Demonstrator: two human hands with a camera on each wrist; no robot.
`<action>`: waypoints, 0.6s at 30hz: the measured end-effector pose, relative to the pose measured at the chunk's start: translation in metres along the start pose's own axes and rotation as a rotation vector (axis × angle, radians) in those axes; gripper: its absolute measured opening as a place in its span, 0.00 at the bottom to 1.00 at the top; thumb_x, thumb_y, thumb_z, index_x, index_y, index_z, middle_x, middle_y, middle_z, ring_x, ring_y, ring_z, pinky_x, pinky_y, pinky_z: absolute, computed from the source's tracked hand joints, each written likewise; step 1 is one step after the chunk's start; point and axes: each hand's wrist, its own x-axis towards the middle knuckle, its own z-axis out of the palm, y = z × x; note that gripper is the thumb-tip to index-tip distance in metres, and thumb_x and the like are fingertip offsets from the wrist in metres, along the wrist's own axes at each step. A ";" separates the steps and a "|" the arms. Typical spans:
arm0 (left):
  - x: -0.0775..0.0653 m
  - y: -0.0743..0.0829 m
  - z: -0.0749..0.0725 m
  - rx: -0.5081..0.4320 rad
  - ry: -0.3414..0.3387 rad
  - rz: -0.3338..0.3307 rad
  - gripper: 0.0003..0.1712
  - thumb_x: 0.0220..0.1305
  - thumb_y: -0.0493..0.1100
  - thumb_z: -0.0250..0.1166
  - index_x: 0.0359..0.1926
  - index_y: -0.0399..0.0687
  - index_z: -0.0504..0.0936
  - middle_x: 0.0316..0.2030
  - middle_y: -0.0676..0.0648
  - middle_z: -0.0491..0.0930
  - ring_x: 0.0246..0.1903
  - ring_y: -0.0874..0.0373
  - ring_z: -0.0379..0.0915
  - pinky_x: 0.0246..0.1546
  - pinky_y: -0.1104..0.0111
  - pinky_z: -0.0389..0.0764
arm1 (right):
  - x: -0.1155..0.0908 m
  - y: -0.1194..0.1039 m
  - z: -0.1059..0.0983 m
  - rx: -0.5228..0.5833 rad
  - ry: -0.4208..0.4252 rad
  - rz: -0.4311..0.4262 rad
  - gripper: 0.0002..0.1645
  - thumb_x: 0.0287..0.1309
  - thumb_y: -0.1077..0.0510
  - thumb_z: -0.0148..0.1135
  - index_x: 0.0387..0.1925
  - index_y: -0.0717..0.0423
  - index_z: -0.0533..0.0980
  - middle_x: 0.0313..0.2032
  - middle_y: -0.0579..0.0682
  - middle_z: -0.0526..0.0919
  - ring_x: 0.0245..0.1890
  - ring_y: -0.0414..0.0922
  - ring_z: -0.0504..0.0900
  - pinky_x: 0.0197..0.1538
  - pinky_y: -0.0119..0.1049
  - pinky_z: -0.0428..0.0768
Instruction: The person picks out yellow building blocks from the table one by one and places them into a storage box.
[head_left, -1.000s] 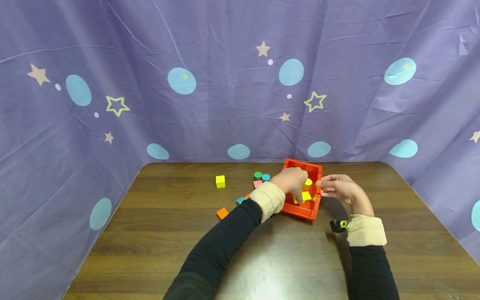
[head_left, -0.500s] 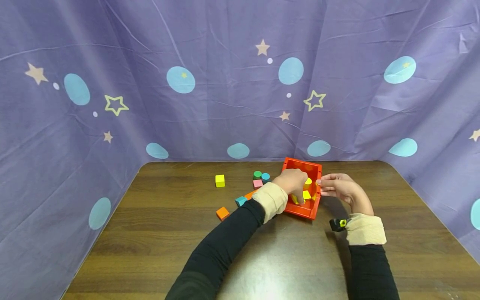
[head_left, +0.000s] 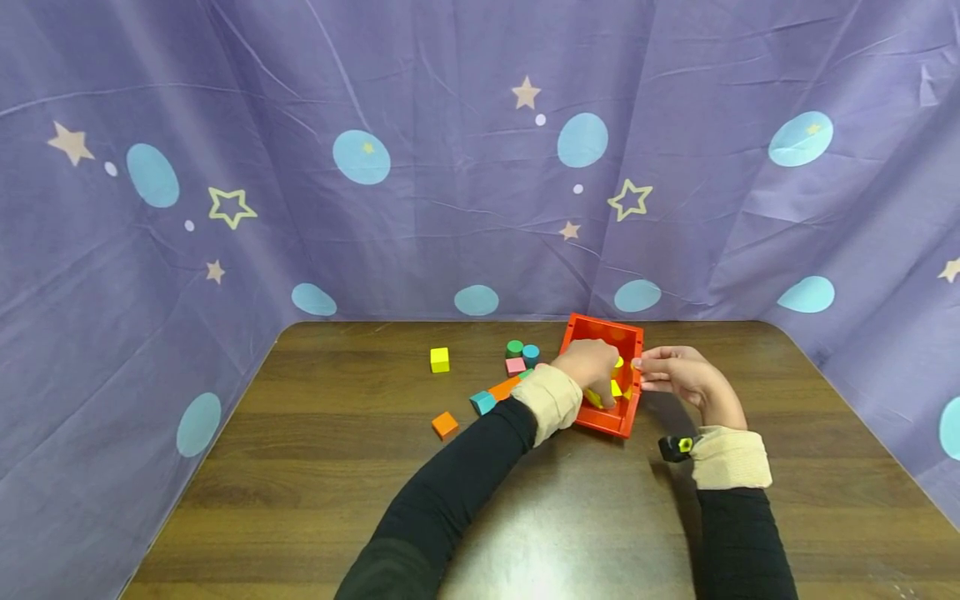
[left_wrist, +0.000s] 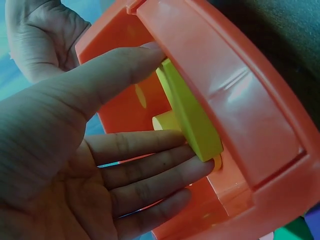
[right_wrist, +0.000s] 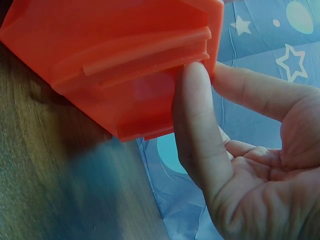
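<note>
Head view: the left hand (head_left: 590, 367) is inside the red bin (head_left: 606, 423) on the table (head_left: 315, 492). Left wrist: it grips a yellow block (left_wrist: 192, 112) between thumb and fingertips. Right wrist: the right hand (right_wrist: 250, 175) pinches the bin's edge.

No text, brand or number could be read — not on the box (head_left: 602, 422) or the blocks (left_wrist: 189, 110). The cloth (head_left: 450, 208) bore only printed stars (head_left: 527, 92), dots (head_left: 541, 120) and ovals (head_left: 582, 139).
</note>
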 end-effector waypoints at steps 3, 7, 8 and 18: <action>0.001 0.001 0.000 0.004 -0.014 -0.004 0.20 0.52 0.58 0.78 0.34 0.54 0.78 0.28 0.57 0.75 0.31 0.62 0.73 0.33 0.69 0.75 | 0.000 -0.001 0.000 0.004 0.004 0.002 0.06 0.71 0.65 0.56 0.46 0.64 0.70 0.31 0.41 0.86 0.30 0.35 0.85 0.42 0.31 0.87; 0.003 0.001 0.000 0.004 -0.030 -0.008 0.20 0.53 0.58 0.77 0.35 0.54 0.78 0.30 0.57 0.75 0.32 0.62 0.73 0.33 0.70 0.75 | -0.001 -0.001 0.000 0.004 0.002 0.000 0.05 0.71 0.65 0.57 0.45 0.63 0.71 0.31 0.41 0.86 0.30 0.35 0.85 0.42 0.31 0.87; 0.003 0.001 0.000 0.003 -0.032 -0.009 0.20 0.53 0.58 0.77 0.36 0.54 0.79 0.30 0.57 0.75 0.32 0.62 0.73 0.33 0.70 0.75 | -0.001 -0.001 -0.001 0.003 0.004 -0.001 0.05 0.71 0.65 0.57 0.45 0.63 0.71 0.31 0.41 0.86 0.30 0.35 0.85 0.42 0.31 0.87; 0.000 0.005 -0.009 0.019 -0.068 -0.028 0.21 0.51 0.56 0.79 0.39 0.54 0.82 0.33 0.57 0.79 0.33 0.63 0.74 0.37 0.72 0.77 | -0.001 0.000 -0.001 -0.016 -0.007 -0.011 0.06 0.71 0.65 0.56 0.46 0.64 0.71 0.32 0.41 0.86 0.31 0.35 0.85 0.43 0.31 0.87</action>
